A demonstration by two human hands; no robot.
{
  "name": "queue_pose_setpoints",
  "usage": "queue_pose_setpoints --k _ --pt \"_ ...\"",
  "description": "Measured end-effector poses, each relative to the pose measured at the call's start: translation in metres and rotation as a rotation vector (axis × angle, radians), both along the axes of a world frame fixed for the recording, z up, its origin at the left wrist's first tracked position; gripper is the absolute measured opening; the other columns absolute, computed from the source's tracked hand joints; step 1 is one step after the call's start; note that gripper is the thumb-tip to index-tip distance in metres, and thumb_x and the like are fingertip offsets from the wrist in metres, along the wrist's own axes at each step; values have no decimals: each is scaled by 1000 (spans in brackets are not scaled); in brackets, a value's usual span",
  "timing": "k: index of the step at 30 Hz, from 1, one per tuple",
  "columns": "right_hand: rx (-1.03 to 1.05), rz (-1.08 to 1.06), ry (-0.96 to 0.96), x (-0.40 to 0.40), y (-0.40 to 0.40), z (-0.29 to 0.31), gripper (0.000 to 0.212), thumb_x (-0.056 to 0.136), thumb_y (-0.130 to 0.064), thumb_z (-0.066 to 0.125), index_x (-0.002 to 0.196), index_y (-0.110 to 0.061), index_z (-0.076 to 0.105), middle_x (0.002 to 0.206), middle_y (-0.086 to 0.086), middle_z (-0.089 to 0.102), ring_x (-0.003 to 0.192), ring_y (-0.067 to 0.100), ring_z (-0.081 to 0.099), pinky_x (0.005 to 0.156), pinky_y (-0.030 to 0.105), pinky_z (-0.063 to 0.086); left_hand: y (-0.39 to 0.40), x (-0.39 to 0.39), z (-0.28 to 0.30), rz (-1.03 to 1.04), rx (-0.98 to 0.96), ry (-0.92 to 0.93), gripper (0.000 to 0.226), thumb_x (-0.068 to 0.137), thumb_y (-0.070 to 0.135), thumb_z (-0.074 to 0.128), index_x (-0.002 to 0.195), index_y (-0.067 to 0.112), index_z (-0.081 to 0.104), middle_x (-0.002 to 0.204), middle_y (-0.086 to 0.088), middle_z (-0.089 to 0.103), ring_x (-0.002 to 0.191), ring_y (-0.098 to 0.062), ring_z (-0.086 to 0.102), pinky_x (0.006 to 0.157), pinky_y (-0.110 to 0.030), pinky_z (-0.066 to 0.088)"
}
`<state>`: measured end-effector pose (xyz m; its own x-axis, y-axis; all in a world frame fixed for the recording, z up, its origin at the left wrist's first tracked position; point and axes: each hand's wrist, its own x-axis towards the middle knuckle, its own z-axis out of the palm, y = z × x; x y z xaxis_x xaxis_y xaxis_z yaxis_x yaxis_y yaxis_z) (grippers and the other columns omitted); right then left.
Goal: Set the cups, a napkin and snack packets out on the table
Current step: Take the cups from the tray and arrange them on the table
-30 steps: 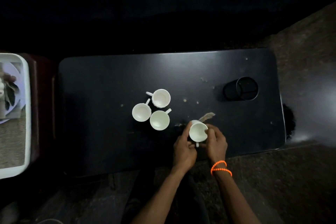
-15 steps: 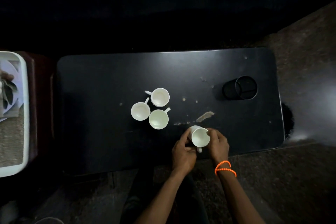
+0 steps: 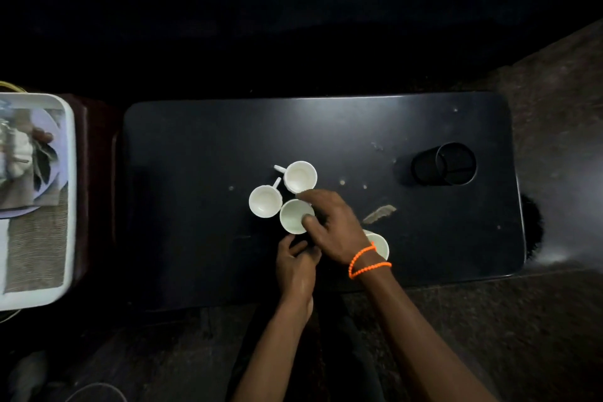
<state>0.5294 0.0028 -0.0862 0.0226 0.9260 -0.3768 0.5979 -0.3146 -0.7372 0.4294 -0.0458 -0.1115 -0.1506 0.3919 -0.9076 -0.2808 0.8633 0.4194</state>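
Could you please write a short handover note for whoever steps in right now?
Right hand: fingers on the rim of the nearest clustered cup; grip not clear.
Left hand: empty, loosely curled at the near table edge.
Two more white cups stand mid table; a fourth cup sits apart, behind the right wrist.
Done: four cups on the table.
Left: spread the clustered cups; fetch napkin and snack packets, perhaps from the tray, whose contents are blurred.

A dark rectangular table (image 3: 202, 147) carries four white cups (image 3: 300, 175), three clustered mid-table, a black mesh pen holder (image 3: 445, 164) lying sideways, and scattered crumbs (image 3: 378, 213)
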Motion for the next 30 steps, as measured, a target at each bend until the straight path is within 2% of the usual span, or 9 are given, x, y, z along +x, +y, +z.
queue_pose_setpoints --k 2,5,7,10,13,15,19,24,30 --pt "-32 9 -79 -7 -2 -3 48 83 -29 53 126 -18 71 129 0 71 123 21 58 105 40 44 4 -2 2 15 -9 -32 68 70 11 78 135 17 58 120 -16 75 110 -30 74 101 -49 59" --pt "-64 -93 -147 -14 -15 -4 49 83 -39 48 122 -20 71 122 0 71 115 23 60 100 42 44 6 -9 4 36 7 -24 58 84 2 76 136 22 58 107 -6 81 100 -22 78 87 -39 62" --pt "-103 -202 -96 -19 -28 -6 47 83 -36 51 121 -18 71 117 2 68 107 21 62 97 41 49 6 -16 6 -4 24 42 57 88 0 69 137 26 59 101 -2 82 96 -20 79 88 -40 63" --pt "-165 -350 -4 -24 -43 -8 47 81 -30 56 123 -16 71 118 2 65 102 15 62 95 35 53 3 -27 10 -34 70 124 55 90 -6 57 135 25 62 112 -4 79 100 -19 75 98 -46 60" --pt "-232 -388 76 -32 -55 -15 44 85 -22 61 128 -20 69 122 2 64 107 1 59 97 19 48 -1 -38 15 -94 117 125 56 89 -10 54 113 38 69 116 2 79 103 -13 76 94 -39 61" --pt "-257 -463 119 -40 -63 -18 43 87 -12 65 127 -24 71 120 2 63 103 -10 58 90 5 43 -2 -45 16 -164 140 118 62 86 -13 54 108 42 72 114 4 80 105 -13 77 86 -31 62" --pt "-263 -624 208 -60 -77 -15 46 84 -5 65 123 -28 73 116 -1 62 98 -9 64 91 13 51 -8 -59 20 -262 143 154 74 81 -17 52 107 50 70 116 5 80 102 -7 77 69 -16 58" --pt "-275 -667 219 -81 -89 -13 48 84 0 65 127 -22 71 121 1 62 100 -6 64 81 1 45 -14 -74 20 -321 136 202 75 77 -15 52 108 51 70 116 5 80 100 -6 77 71 -19 59" --pt "-279 -690 209 -83 -97 -12 48 84 2 66 126 -19 72 123 3 63 101 -16 61 78 -1 45 -22 -77 16 -335 134 198 74 79 -17 55 113 47 72 122 1 77 101 -7 77 74 -23 61"
